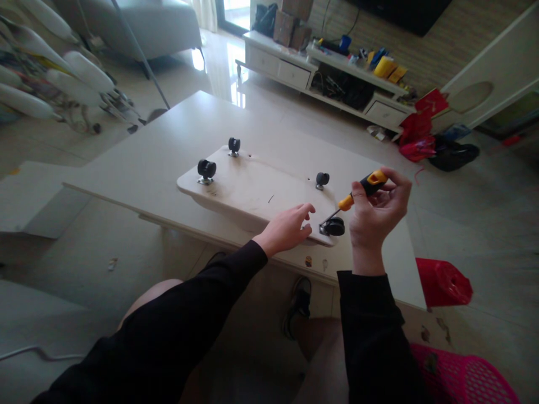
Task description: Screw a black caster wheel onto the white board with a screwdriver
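A white board [252, 191] with rounded corners lies upside down on the table, with black caster wheels on metal plates at its corners. My right hand [374, 210] grips a yellow-and-black screwdriver [362, 189]. Its shaft slants down to the metal plate of the near-right caster [335, 226]. My left hand [288, 227] rests on the board's near edge, left of that caster, thumb and fingers apart. The other casters are the near-left one [206, 169], the far-left one [234, 147] and the far-right one [322, 179]. Any screw under the tip is too small to make out.
The white table [168, 134] extends beyond the board. A red stool [446, 282] stands past its right end, and a pink mesh basket [467, 373] is at lower right. A low TV cabinet [278, 70] holds boxes and clutter. A white box [37, 196] is at left.
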Demonstrator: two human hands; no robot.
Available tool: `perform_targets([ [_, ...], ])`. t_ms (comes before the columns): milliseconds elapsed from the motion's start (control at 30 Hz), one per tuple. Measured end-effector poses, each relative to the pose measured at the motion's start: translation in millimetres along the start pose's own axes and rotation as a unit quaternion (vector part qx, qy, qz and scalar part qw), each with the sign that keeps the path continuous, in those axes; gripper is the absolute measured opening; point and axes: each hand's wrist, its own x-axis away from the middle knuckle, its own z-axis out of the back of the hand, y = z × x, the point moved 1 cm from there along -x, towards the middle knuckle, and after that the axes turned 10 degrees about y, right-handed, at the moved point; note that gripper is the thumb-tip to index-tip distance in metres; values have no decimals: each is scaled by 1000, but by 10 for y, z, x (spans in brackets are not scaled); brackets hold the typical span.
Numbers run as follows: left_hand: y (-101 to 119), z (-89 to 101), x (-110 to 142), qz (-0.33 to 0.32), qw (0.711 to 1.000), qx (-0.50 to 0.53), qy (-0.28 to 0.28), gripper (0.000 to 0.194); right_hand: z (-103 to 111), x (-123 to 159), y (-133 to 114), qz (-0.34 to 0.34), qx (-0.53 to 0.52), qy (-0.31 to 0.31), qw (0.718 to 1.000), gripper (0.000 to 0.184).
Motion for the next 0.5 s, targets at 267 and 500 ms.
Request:
perform_targets([
  [267,-7,1,7,6,1000,-5,-3,38,-12,30,-20,28,30,5,999,45],
  [500,-5,22,1,-8,1000,-15,6,39,33,22,-132,56,6,60,997,41],
])
